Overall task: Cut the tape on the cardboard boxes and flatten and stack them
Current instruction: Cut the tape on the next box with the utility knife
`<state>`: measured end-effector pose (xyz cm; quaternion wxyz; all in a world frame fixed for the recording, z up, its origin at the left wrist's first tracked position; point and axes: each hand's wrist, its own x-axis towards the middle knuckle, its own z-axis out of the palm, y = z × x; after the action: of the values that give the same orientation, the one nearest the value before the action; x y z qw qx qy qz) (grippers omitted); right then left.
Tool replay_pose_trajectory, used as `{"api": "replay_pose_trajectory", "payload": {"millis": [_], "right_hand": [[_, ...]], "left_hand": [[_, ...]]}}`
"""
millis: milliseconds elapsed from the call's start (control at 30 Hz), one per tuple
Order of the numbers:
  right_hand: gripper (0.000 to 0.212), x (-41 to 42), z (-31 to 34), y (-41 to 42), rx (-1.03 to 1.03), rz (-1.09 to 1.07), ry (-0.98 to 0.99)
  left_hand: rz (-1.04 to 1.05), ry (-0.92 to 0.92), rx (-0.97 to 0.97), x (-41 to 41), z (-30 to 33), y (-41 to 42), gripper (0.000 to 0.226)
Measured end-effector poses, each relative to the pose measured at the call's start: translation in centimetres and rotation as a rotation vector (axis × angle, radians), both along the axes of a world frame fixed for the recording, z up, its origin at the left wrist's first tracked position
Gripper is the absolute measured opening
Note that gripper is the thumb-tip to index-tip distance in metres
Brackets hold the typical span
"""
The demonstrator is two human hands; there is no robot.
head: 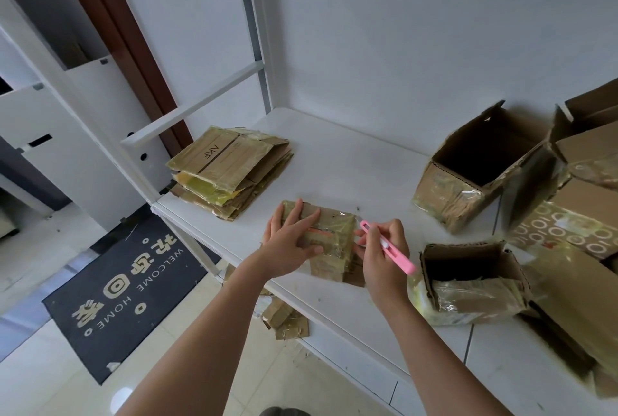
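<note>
Left hand (290, 248) presses flat, fingers spread, on a taped box (329, 241) at the table (351, 161) edge; right hand (381, 248) grips a pink cutter (389, 246), its blade apparently beside those fingers. A slip could nick them.

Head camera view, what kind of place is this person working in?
Probably a home entryway or storage corner. A black WELCOME HOME doormat lies on the tiled floor, and a white metal shelf against a plain wall holds a stack of flattened cardboard and several open boxes.
</note>
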<state>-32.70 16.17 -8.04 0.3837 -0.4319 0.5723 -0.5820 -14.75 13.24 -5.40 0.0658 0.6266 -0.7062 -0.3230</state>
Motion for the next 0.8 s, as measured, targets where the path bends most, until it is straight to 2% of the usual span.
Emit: {"api": "replay_pose_trajectory", "payload": {"millis": [100, 233, 800], "right_hand": [[0.021, -0.3, 0.3, -0.2, -0.038, 0.014, 0.112], [0.029, -0.6, 0.6, 0.2, -0.068, 0.047, 0.236], [0.024, -0.4, 1.0, 3.0, -0.027, 0.138, 0.178]], "left_hand": [[-0.010, -0.033, -0.020, -0.2, -0.1, 0.1, 0.070], [-0.035, -0.075, -0.046, 0.0, -0.4, 0.1, 0.070], [-0.032, -0.099, -0.060, -0.1, -0.5, 0.2, 0.068]]}}
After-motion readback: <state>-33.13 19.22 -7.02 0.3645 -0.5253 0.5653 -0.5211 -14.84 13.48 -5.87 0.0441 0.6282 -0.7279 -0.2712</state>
